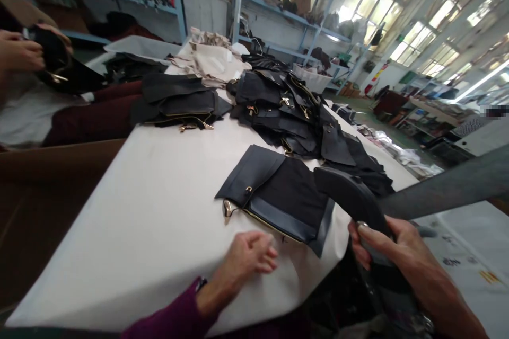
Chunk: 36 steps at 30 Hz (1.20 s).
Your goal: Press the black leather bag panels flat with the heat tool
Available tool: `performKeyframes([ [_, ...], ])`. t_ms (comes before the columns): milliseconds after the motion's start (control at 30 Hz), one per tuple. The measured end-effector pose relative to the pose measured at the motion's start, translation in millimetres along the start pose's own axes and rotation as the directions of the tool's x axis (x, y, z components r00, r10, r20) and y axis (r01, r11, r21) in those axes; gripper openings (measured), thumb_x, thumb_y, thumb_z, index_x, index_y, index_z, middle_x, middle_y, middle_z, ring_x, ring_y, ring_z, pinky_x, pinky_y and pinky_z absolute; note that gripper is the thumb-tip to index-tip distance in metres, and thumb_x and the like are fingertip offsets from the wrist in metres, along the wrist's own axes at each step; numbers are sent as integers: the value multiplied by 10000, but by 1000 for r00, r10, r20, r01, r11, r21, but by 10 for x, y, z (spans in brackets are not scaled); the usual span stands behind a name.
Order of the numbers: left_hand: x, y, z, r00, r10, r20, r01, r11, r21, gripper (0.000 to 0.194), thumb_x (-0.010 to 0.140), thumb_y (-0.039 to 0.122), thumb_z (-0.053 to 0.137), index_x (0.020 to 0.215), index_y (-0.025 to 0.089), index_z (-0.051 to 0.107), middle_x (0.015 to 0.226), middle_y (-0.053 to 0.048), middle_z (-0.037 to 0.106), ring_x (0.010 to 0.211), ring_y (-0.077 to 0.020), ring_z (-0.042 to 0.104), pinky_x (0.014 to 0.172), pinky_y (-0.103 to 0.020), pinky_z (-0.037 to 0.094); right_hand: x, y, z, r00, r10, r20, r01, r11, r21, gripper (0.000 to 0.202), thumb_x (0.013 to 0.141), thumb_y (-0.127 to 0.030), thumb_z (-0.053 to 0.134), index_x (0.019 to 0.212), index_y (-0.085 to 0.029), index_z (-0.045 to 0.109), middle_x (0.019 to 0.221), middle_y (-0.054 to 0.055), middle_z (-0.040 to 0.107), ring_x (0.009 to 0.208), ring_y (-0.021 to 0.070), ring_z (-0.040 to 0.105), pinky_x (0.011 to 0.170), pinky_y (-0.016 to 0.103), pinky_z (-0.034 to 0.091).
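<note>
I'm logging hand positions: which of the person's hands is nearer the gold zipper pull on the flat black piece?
Left. The left hand rests on the table just below the zipper pull; the right hand grips a dark strap farther right.

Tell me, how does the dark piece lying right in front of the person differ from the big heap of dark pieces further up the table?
The near piece lies alone and spread flat on the white table; the heap is many pieces overlapping loosely. The near piece sits just beyond the left hand, while the heap lies out past it. The right hand grips a separate dark strap that reaches over the near piece's edge, not the heap. Both are dark with gold-coloured metal fittings.
</note>
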<state>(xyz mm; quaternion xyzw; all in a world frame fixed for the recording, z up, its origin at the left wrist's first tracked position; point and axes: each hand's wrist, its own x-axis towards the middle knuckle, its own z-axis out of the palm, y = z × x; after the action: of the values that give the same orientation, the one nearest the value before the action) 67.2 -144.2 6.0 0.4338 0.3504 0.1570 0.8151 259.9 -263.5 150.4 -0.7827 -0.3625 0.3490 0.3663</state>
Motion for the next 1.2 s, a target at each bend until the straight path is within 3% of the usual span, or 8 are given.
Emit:
performKeyframes([
  [100, -79, -379, 507, 957, -176, 229, 226, 950, -216, 447, 708, 523, 626, 844, 96, 609, 941, -158, 649, 826, -210, 644, 743, -310, 492, -321, 159, -105, 998, 56, -40, -60, 993, -105, 311, 800, -462, 554, 635, -199, 541, 477, -37, 544, 456, 137, 501, 459, 240, 397],
  [167, 0, -499, 737, 965, -147, 218, 230, 876, -424, 446, 729, 519, 611, 892, 104, 599, 979, -161, 644, 889, -219, 630, 817, -332, 468, -479, 276, -127, 997, 63, -43, -71, 978, -197, 272, 784, -457, 543, 671, -209, 549, 474, -36, 552, 490, 170, 536, 514, 265, 427],
  [267, 190, -504, 864, 996, -37, 79, 79, 765, -639, 345, 739, 437, 637, 870, 121, 588, 923, -128, 663, 862, -210, 634, 842, -347, 456, -627, 470, -139, 996, 80, 47, -64, 958, -279, 243, 788, -431, 514, 692, -210, 549, 497, -31, 573, 552, 197, 578, 593, 281, 452],
  [400, 316, -460, 804, 998, 39, -46, -60, 730, -680, 239, 648, 275, 738, 710, 134, 554, 761, -58, 666, 764, -182, 640, 813, -339, 473, -662, 669, -68, 980, 99, 171, -54, 968, -246, 213, 808, -390, 496, 719, -201, 537, 490, -46, 549, 482, 164, 551, 533, 257, 445],
  [667, 249, -549, 674, 984, 75, -160, -152, 822, -548, 269, 613, 282, 759, 642, 119, 547, 708, -53, 660, 688, -148, 630, 762, -316, 497, -440, 688, 262, 988, 55, 145, -32, 988, -152, 155, 807, -281, 537, 674, -209, 506, 472, -62, 550, 434, 139, 549, 470, 230, 440],
  [867, 159, -489, 611, 987, 57, -154, -138, 792, -595, 265, 606, 253, 760, 695, 130, 543, 772, -65, 678, 712, -166, 644, 736, -316, 507, -511, 555, 78, 1000, 6, -11, -8, 981, -192, 256, 812, -387, 513, 619, -224, 472, 481, -46, 531, 472, 154, 539, 499, 255, 442],
  [1100, 168, -534, 600, 987, 78, -139, -146, 798, -585, 254, 628, 271, 748, 713, 126, 557, 749, -63, 672, 713, -171, 647, 744, -309, 501, -599, 657, 359, 986, 59, 156, -34, 988, -153, 54, 755, -234, 542, 717, -204, 521, 429, -83, 523, 384, 135, 537, 420, 221, 428],
  [1200, 97, -583, 548, 984, 94, -149, -160, 827, -538, 282, 639, 324, 741, 762, 117, 594, 782, -89, 679, 715, -186, 654, 731, -311, 502, -434, 667, 393, 993, 32, 112, -13, 986, -167, 170, 794, -332, 534, 684, -205, 511, 447, -65, 528, 405, 143, 541, 440, 236, 444],
])
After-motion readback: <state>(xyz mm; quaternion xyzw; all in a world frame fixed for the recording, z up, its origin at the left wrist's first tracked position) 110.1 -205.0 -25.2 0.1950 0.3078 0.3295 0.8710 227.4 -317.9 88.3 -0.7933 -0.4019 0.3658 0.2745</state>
